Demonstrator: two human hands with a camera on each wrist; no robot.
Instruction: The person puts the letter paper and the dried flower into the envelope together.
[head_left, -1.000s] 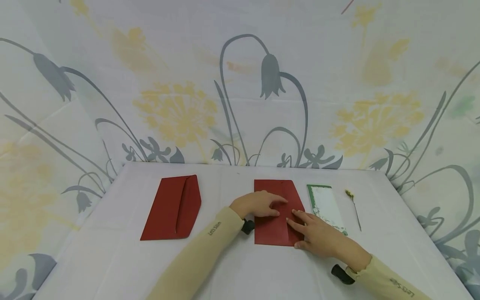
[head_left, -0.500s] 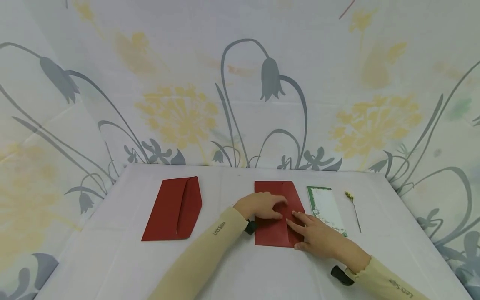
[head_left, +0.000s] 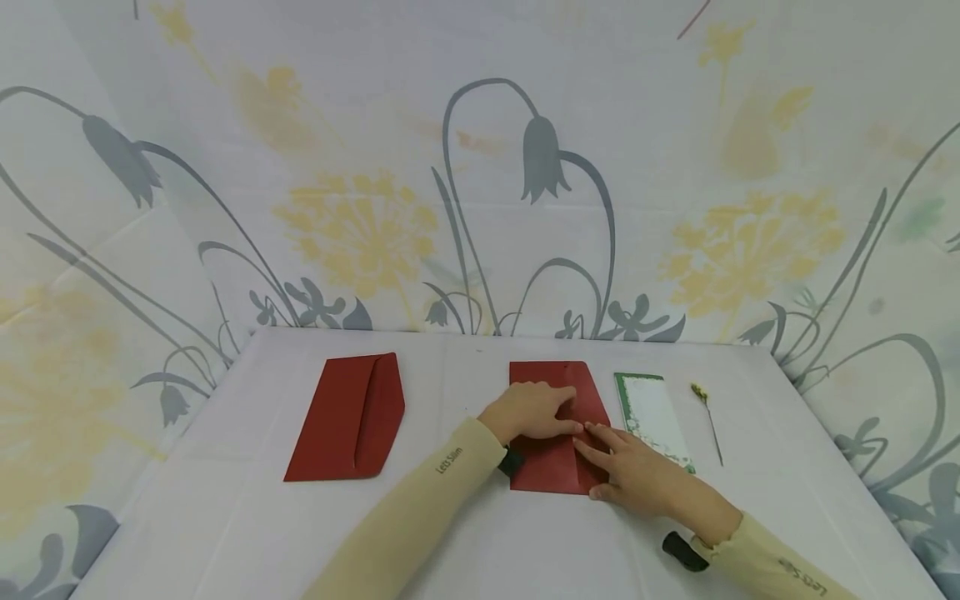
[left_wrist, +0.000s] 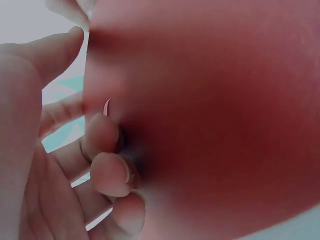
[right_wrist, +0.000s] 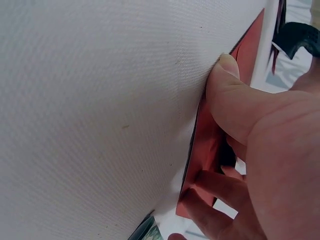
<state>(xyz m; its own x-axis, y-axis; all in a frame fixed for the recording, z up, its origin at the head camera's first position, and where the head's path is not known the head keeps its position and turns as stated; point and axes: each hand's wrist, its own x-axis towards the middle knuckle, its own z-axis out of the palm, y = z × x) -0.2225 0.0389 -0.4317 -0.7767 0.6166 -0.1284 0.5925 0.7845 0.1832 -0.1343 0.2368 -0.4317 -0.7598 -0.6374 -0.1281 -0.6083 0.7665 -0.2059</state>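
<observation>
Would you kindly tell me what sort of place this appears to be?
Likely a small indoor tabletop workspace, perhaps arranged for filming: a white table, a flower-print backdrop enclosing its back and sides, and red envelopes laid out on it.

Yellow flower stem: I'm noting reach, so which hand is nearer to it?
Right. The right hand is left of the yellow flower stem, at the right side of the central red envelope; the left hand is farther left, over that envelope.
</observation>
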